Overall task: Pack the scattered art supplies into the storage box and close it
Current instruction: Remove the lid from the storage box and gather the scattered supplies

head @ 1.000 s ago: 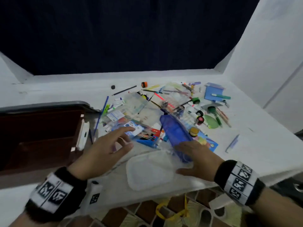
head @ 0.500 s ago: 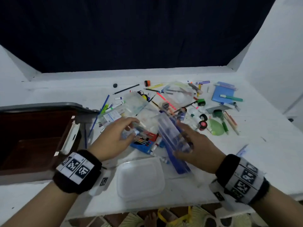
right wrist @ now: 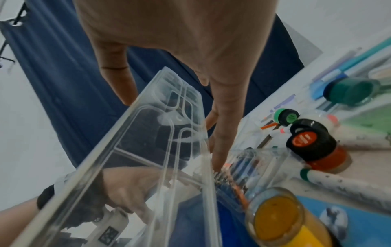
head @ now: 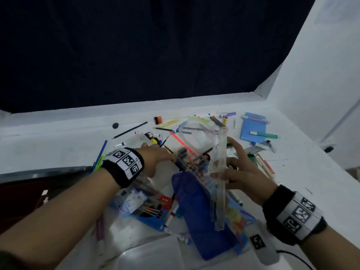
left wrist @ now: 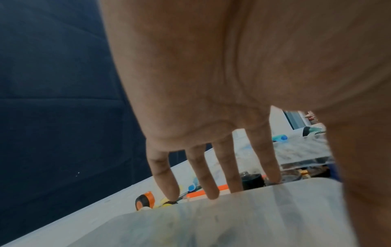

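Observation:
Pens, markers and paint jars lie scattered on the white table point(head: 58, 137). My right hand point(head: 227, 168) pinches a clear plastic lid point(head: 220, 152) and holds it upright on edge, thumb on the near face and fingers behind it. In the right wrist view the clear lid point(right wrist: 137, 150) runs diagonally under the fingers point(right wrist: 222, 125). A blue mesh pouch point(head: 196, 211) leans against the lid's near side. My left hand point(head: 163, 157) reaches across the pile. Its straight fingers point(left wrist: 228, 167) rest on the far edge of a cloudy clear box point(left wrist: 232, 217).
An open dark brown case point(head: 23, 195) sits at the left table edge. A flat white lid point(head: 152, 256) lies near the front edge. Red-capped point(right wrist: 311, 143), yellow point(right wrist: 275, 217) and green point(right wrist: 351, 90) paint jars crowd my right hand. A blue notebook point(head: 253, 129) lies far right.
My right hand has tipped the clear lid up onto its edge. My left hand has reached farther forward over the pile. The view has moved closer to the table.

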`<state>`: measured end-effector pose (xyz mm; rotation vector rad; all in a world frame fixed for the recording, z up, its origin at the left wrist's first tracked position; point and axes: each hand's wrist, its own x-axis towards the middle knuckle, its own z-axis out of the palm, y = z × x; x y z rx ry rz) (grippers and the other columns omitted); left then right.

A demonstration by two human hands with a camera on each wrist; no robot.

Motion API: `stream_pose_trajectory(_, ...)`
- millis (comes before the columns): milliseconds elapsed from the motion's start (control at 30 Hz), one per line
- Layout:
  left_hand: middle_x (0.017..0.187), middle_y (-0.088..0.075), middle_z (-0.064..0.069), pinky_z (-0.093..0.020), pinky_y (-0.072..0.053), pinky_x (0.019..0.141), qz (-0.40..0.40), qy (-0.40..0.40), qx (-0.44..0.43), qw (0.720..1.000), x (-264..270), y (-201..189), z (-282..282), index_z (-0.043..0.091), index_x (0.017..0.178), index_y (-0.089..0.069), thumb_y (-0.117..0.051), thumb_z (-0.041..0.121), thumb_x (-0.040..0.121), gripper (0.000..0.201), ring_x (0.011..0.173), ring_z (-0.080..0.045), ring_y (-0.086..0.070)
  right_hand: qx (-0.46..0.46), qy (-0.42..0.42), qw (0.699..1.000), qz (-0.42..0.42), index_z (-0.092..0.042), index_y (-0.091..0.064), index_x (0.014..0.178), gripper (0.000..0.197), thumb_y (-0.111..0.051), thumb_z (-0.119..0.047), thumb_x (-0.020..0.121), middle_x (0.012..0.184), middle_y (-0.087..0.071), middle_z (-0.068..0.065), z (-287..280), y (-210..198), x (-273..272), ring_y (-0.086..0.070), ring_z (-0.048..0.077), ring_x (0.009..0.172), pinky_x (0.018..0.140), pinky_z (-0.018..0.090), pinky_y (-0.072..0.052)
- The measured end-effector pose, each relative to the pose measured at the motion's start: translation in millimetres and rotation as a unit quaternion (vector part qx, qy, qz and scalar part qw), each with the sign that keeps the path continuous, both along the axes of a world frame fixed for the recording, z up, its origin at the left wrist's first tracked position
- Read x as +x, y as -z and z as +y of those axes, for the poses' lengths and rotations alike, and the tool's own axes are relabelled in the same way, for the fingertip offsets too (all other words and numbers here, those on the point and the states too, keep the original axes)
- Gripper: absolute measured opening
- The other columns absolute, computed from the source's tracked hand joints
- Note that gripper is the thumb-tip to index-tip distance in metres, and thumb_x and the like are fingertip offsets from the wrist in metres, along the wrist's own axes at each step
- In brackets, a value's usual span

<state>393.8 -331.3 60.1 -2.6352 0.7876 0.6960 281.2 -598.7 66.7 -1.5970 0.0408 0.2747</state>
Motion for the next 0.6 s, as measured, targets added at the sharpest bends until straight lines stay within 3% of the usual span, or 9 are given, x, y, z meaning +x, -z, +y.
stream_pose_trajectory(100, 0.155, -0.031, 0.009, -0.058, -0.029, 0.108, 0.011, 0.023, 0.003, 1.0, 9.1, 7.4, 8.4, 0.048, 0.152, -0.016, -0.084, 0.028, 0.076, 0.104, 0.142, -0.024, -0.023, 0.065, 0.008, 0.997, 0.034, -0.056, -0.035, 0.137, 0.083, -0.07, -0.007, 0.08, 0.116, -0.061, 0.026, -0.1, 10.9, 11.5, -0.065, 0.043, 0.104, 0.084, 0.059, -0.054)
stream_pose_trajectory(167, 0.155, -0.029, 0.009, -0.056, -0.029, 0.109, 0.0, 0.039, -0.009, 0.999, 10.1, 12.5, 12.9, 0.048, 0.152, -0.014, -0.087, 0.029, 0.072, 0.109, 0.142, -0.023, -0.02, 0.085, 0.016, 0.995, 0.055, -0.049, -0.038, 0.138, 0.069, -0.062, -0.005, 0.091, 0.11, -0.065, 0.023, 1.9, 17.6, 18.5, -0.062, 0.049, 0.106, 0.084, 0.06, -0.054)
stream_pose_trajectory(267, 0.153, -0.03, 0.008, -0.05, -0.03, 0.106, -0.033, 0.066, -0.021, 0.997, 8.0, 16.4, 16.5, 0.047, 0.151, -0.017, -0.087, 0.03, 0.071, 0.108, 0.14, -0.021, -0.021, 0.086, 0.011, 0.994, 0.062, -0.049, -0.048, 0.127, 0.057, -0.059, -0.005, 0.092, 0.101, -0.067, 0.017, 7.9, 22.6, 24.3, -0.06, 0.053, 0.104, 0.083, 0.061, -0.054)
stream_pose_trajectory(333, 0.148, -0.033, 0.007, -0.046, -0.031, 0.102, -0.046, 0.072, -0.056, 0.995, 6.4, 14.4, 18.2, 0.048, 0.149, -0.02, -0.086, 0.026, 0.07, 0.105, 0.136, -0.019, -0.026, 0.091, 0.005, 0.994, 0.06, -0.051, -0.051, 0.123, 0.059, -0.06, -0.003, 0.091, 0.106, -0.059, 0.024, 9.3, 22.0, 26.1, -0.059, 0.053, 0.104, 0.082, 0.059, -0.055)
stream_pose_trajectory(400, 0.139, -0.038, 0.007, -0.044, -0.032, 0.097, -0.067, 0.077, -0.091, 0.991, 5.7, 11.4, 21.1, 0.052, 0.147, -0.021, -0.085, 0.021, 0.068, 0.106, 0.13, -0.017, -0.033, 0.103, 0.002, 0.993, 0.059, -0.051, -0.044, 0.132, 0.066, -0.059, -0.002, 0.091, 0.108, -0.055, 0.027, 5.4, 22.3, 26.8, -0.06, 0.053, 0.102, 0.079, 0.056, -0.056)
stream_pose_trajectory(533, 0.12, -0.039, 0.008, -0.04, -0.028, 0.095, -0.11, 0.043, -0.17, 0.978, -3.0, -9.8, 25.0, 0.054, 0.14, -0.023, -0.077, 0.02, 0.071, 0.094, 0.113, -0.013, -0.04, 0.135, -0.028, 0.989, 0.055, -0.055, -0.032, 0.14, 0.078, -0.055, 0.002, 0.092, 0.095, -0.06, 0.021, -8.0, 19.4, 21.9, -0.064, 0.045, 0.092, 0.084, 0.062, -0.052)
stream_pose_trajectory(600, 0.121, -0.037, 0.011, -0.039, -0.027, 0.099, -0.123, 0.008, -0.208, 0.97, -11.4, -24.7, 24.5, 0.056, 0.137, -0.023, -0.075, 0.024, 0.072, 0.089, 0.109, -0.016, -0.038, 0.134, -0.042, 0.989, 0.054, -0.059, -0.029, 0.14, 0.085, -0.054, 0.006, 0.091, 0.111, -0.056, 0.026, -12.5, 17.5, 16.9, -0.065, 0.043, 0.094, 0.086, 0.065, -0.051)
